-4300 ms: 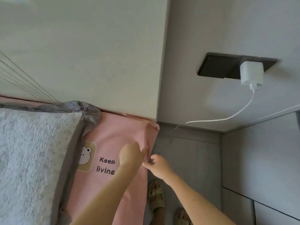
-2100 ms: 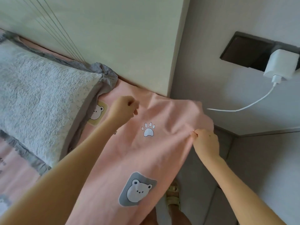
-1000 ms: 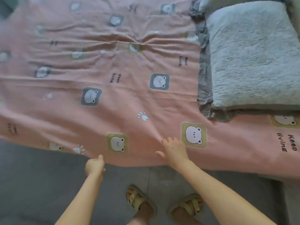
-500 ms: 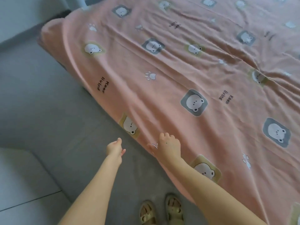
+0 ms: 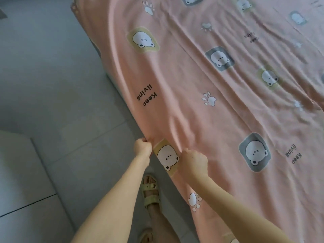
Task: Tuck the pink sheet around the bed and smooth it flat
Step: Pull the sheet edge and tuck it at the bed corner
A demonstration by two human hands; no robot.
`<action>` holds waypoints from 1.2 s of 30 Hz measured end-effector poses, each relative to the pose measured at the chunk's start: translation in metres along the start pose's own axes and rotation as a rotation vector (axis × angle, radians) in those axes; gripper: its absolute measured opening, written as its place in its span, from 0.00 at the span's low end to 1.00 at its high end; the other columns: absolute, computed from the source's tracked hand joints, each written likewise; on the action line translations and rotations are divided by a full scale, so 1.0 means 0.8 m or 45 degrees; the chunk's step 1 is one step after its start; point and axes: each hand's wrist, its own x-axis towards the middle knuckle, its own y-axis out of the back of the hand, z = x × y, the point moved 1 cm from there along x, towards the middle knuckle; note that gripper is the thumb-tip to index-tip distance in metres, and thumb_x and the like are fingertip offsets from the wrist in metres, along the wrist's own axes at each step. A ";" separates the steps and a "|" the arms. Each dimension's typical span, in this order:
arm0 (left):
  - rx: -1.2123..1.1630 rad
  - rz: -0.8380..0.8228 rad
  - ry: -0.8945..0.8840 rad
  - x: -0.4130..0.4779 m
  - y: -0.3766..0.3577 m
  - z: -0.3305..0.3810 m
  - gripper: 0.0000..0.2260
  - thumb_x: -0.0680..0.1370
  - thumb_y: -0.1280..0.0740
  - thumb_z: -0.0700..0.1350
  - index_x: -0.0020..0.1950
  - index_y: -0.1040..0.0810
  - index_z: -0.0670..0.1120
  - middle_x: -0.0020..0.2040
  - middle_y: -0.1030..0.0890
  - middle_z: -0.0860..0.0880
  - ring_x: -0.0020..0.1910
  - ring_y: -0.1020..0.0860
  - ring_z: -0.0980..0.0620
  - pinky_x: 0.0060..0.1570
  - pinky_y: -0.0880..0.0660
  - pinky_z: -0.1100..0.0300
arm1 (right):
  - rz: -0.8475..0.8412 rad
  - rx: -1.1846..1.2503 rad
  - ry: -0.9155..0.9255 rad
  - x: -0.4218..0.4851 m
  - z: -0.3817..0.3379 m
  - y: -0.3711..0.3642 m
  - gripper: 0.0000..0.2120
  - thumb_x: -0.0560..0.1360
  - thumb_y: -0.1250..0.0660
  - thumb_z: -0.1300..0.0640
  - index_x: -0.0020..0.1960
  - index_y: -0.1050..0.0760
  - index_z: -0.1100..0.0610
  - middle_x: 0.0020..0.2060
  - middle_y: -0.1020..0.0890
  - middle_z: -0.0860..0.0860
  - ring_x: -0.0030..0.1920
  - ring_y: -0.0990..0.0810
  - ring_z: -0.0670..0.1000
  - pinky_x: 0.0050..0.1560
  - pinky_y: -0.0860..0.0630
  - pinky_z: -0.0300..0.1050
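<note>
Head: both fists (image 5: 142, 147) (image 5: 193, 163) seemingly on pink sheet (image 5: 189, 81)

This is a bedroom in a home. A pink cotton sheet (image 5: 192, 130) lies spread over a wide, low, flat surface and hangs down its side toward the floor (image 5: 52, 85), as bedding does. Its print is playful and domestic: cartoon bears (image 5: 142, 40) in yellow and grey patches, white paw marks (image 5: 209, 99) and the words "Keep living" (image 5: 146, 96). The floor is laid in large plain grey tiles with thin joints. The person stands at the edge in soft open house sandals (image 5: 150, 192) on bare feet.
</note>
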 end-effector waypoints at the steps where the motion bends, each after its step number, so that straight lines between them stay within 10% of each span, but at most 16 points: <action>1: 0.073 0.042 -0.052 -0.006 0.008 0.004 0.13 0.78 0.36 0.43 0.35 0.31 0.43 0.32 0.30 0.45 0.33 0.35 0.49 0.34 0.38 0.60 | -0.027 0.017 0.001 -0.003 0.003 0.008 0.13 0.68 0.40 0.65 0.30 0.43 0.56 0.26 0.37 0.48 0.25 0.40 0.51 0.25 0.48 0.40; 6: 0.388 0.164 -0.325 -0.071 0.085 0.042 0.22 0.77 0.36 0.42 0.27 0.43 0.45 0.25 0.41 0.48 0.28 0.41 0.50 0.29 0.46 0.58 | -0.070 0.300 0.028 -0.016 0.013 0.055 0.08 0.69 0.40 0.63 0.32 0.35 0.59 0.28 0.31 0.55 0.32 0.37 0.56 0.29 0.45 0.45; 12: 0.688 0.111 -0.751 -0.134 0.117 0.161 0.18 0.76 0.36 0.43 0.28 0.32 0.38 0.24 0.26 0.40 0.24 0.28 0.44 0.26 0.33 0.53 | -0.056 0.429 0.088 -0.012 0.006 0.107 0.18 0.70 0.38 0.64 0.27 0.43 0.55 0.25 0.38 0.51 0.33 0.42 0.54 0.32 0.46 0.46; 17: 0.517 -0.308 -0.317 -0.118 0.141 0.187 0.19 0.80 0.40 0.46 0.32 0.24 0.38 0.26 0.22 0.44 0.20 0.24 0.54 0.20 0.28 0.67 | -0.188 0.204 0.033 -0.005 0.007 0.118 0.17 0.74 0.40 0.60 0.31 0.44 0.55 0.28 0.38 0.51 0.34 0.41 0.54 0.33 0.43 0.45; 25: 0.426 0.043 -0.317 -0.009 0.233 0.192 0.12 0.79 0.40 0.40 0.38 0.27 0.37 0.31 0.24 0.42 0.27 0.24 0.47 0.30 0.22 0.59 | 0.029 0.184 0.022 0.050 -0.075 0.177 0.15 0.78 0.41 0.53 0.43 0.23 0.62 0.40 0.19 0.59 0.43 0.22 0.62 0.36 0.34 0.44; 29: 0.407 0.110 -0.345 0.039 0.243 0.202 0.08 0.79 0.39 0.42 0.40 0.26 0.42 0.37 0.22 0.44 0.36 0.22 0.43 0.49 0.21 0.46 | 0.091 0.275 0.090 0.102 -0.144 0.199 0.16 0.78 0.41 0.51 0.47 0.21 0.63 0.42 0.18 0.57 0.43 0.21 0.59 0.36 0.31 0.42; 36: 0.285 0.195 -0.310 0.125 0.231 0.259 0.09 0.79 0.38 0.44 0.50 0.23 0.39 0.51 0.20 0.39 0.51 0.22 0.38 0.54 0.24 0.45 | 0.184 0.339 0.161 0.212 -0.238 0.236 0.21 0.78 0.42 0.45 0.56 0.25 0.62 0.52 0.21 0.57 0.52 0.22 0.60 0.49 0.24 0.50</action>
